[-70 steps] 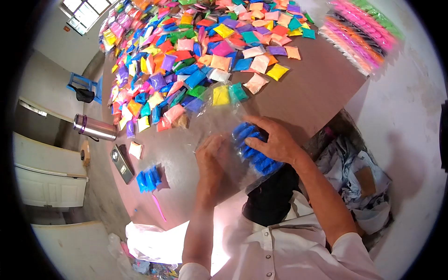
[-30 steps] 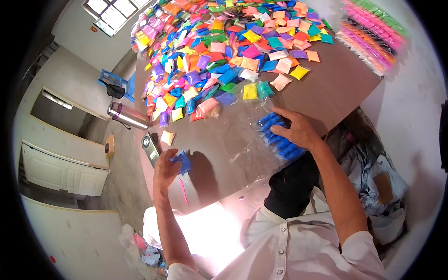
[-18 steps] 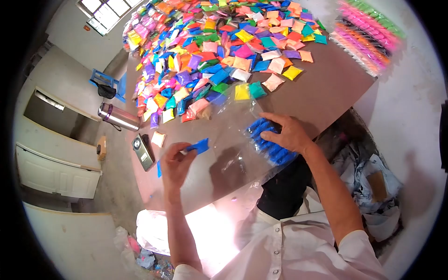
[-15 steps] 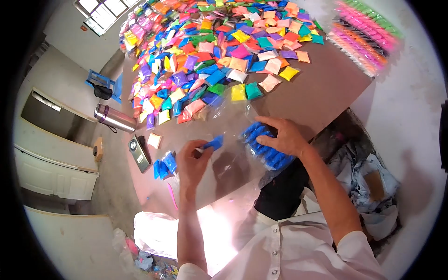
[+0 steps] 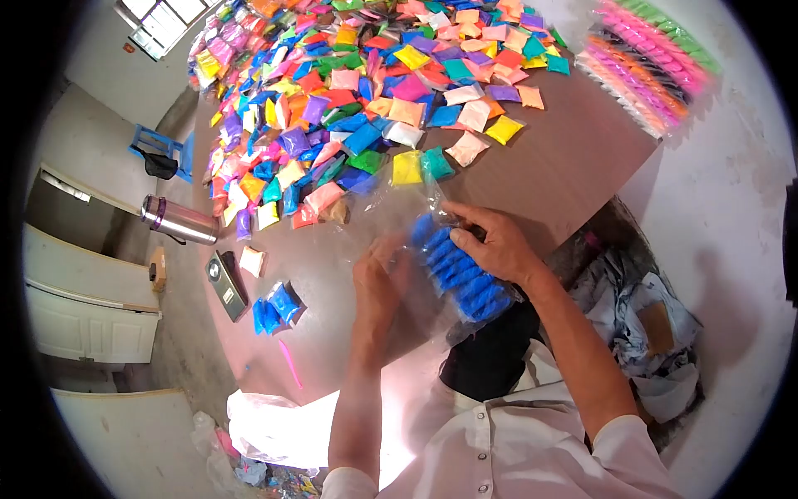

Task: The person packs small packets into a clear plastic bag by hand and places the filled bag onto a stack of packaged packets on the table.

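My right hand (image 5: 499, 247) grips the upper edge of a clear plastic bag (image 5: 455, 331), thumb and fingers closed on it. Inside lies a stacked row of small blue packets (image 5: 465, 279); one more blue packet (image 5: 422, 226) is at the top end of the row. My left hand (image 5: 378, 279) is over the bag's transparent left part, its fingers smeared by motion, so I cannot see whether they hold anything. Left of that hand, a few loose blue packets (image 5: 277, 308) lie on the brown table (image 5: 573, 158).
A large heap of multicoloured packets (image 5: 332, 108) covers the table's far side. Packed coloured bags (image 5: 644, 66) lie at the far right. At left are a steel thermos (image 5: 180, 219), a phone (image 5: 226, 285), a pale packet (image 5: 252, 261) and a pink strip (image 5: 291, 364).
My left hand has moved right, to the bag; the blue packet it held no longer shows in its fingers. The bag's row now reaches higher, and the view has shifted slightly.
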Motion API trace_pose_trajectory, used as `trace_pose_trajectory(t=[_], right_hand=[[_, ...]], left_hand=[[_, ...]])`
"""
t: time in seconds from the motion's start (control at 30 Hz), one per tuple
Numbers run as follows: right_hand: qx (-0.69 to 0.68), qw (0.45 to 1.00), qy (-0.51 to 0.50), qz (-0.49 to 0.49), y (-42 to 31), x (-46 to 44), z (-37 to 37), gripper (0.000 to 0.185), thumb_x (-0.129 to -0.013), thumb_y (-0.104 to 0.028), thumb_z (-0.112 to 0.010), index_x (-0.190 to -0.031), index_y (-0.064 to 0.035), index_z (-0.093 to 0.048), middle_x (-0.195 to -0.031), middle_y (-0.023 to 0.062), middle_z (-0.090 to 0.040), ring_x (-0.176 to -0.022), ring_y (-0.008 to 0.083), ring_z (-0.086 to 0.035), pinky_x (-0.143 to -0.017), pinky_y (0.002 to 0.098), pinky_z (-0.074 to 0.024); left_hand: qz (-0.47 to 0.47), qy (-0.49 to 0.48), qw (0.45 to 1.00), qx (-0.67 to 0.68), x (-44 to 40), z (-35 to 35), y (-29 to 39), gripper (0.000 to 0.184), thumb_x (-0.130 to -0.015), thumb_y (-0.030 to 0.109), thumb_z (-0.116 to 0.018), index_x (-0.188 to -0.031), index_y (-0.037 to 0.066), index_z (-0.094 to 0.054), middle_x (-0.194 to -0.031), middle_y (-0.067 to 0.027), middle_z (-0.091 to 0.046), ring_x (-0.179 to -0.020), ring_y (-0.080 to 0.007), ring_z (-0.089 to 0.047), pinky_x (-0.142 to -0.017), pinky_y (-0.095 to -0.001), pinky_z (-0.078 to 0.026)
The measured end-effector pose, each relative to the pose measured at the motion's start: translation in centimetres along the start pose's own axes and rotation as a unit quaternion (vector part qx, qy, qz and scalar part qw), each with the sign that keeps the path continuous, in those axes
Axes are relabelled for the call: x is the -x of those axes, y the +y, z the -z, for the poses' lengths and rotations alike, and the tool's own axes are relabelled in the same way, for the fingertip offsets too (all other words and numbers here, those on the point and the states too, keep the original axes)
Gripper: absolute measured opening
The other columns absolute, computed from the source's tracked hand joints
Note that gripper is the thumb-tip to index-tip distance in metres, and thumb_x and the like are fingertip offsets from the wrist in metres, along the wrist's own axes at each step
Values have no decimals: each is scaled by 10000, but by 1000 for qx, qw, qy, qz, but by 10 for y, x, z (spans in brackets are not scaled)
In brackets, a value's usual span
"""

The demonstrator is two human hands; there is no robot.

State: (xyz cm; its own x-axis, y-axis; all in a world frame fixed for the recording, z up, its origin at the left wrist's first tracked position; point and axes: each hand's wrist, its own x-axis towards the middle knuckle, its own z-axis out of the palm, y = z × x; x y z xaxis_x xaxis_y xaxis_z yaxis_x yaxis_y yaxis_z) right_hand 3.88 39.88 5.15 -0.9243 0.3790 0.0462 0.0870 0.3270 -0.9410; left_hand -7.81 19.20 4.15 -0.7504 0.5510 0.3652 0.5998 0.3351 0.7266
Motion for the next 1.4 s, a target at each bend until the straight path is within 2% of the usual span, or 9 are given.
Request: trace_pose_trajectory(t=[0.17, 0.23, 0.33, 0.57, 0.63, 0.87, 0.97, 1.07, 1.4], right_hand=[[-11, 1000, -5, -9, 0, -5, -1, 519, -979, -129, -726, -1488, -84, -631, -1213, 63, -721, -919, 122, -625, -848, 298, -543], [6, 999, 2, 37, 2, -5, -1, 533, -972, -135, -741, -1491, -88, -625, -1283, 107, -723, -1031, 163, -675, -938, 321, -553], [23, 996, 23, 86, 3, -7, 0, 544, -936, -171, -758, -1463, -99, -643, -1284, 190, -732, -1061, 291, -734, -981, 385, -561], [-11, 999, 5, 47, 4, -8, 4, 564, -933, -137, -764, -1479, -98, -627, -1374, 178, -699, -1149, 301, -714, -1023, 382, -552], [-129, 991, -17, -18, 5, -7, 2, 550, -935, -101, -761, -1470, -101, -635, -1398, 170, -689, -1217, 297, -694, -1047, 371, -545], [-23, 997, -12, 70, 8, -5, 5, 518, -985, -95, -736, -1490, -93, -626, -1489, 178, -626, -1383, 271, -595, -1152, 371, -469], [-5, 997, 17, 80, 10, -5, 2, 509, -950, -145, -755, -1447, -109, -655, -1457, 174, -655, -1315, 310, -649, -1123, 378, -500], [-4, 997, 16, 72, 6, -5, 4, 517, -947, -177, -758, -1449, -108, -653, -1462, 177, -652, -1332, 322, -639, -1142, 386, -484], [15, 997, 4, 69, 8, -7, 3, 508, -954, -145, -745, -1447, -76, -649, -1410, 169, -688, -1278, 285, -664, -1115, 386, -499]], left_hand=[[-56, -16, 997, -56, -11, 10, 8, 218, -879, -20, -736, -1087, 37, -770, -1011, -150, -761, -855, -302, -722, -812, -360, -575], [-123, -18, 987, -105, -16, 11, 3, 225, -873, -27, -736, -1085, 40, -766, -1035, -155, -764, -878, -335, -732, -806, -377, -585], [-65, -51, 994, -66, -21, 6, 4, 228, -871, -41, -724, -1082, 37, -759, -1042, -151, -759, -895, -344, -738, -788, -382, -589], [-24, -88, 996, 15, -30, 9, 4, 247, -873, -56, -702, -1094, 41, -752, -1009, -157, -738, -887, -361, -729, -767, -388, -584], [-97, -111, 987, -58, -31, 16, 4, 278, -873, -59, -693, -1122, 49, -753, -1018, -163, -734, -911, -365, -729, -781, -390, -584], [-100, -112, 989, 8, -33, -4, -2, 347, -879, -96, -659, -1182, 41, -759, -1016, -176, -728, -922, -367, -727, -797, -404, -583], [141, -124, 966, 178, -35, -8, -1, 360, -880, -116, -663, -1188, 39, -768, -1026, -171, -743, -925, -341, -739, -804, -389, -587], [-100, -100, 990, 18, -41, -5, 1, 349, -892, -114, -664, -1184, 43, -772, -1047, -165, -757, -945, -331, -750, -825, -374, -592], [-60, -45, 997, -31, -27, 16, -5, 308, -914, -62, -715, -1194, 54, -767, -1198, -155, -760, -972, -283, -761, -852, -340, -594]])
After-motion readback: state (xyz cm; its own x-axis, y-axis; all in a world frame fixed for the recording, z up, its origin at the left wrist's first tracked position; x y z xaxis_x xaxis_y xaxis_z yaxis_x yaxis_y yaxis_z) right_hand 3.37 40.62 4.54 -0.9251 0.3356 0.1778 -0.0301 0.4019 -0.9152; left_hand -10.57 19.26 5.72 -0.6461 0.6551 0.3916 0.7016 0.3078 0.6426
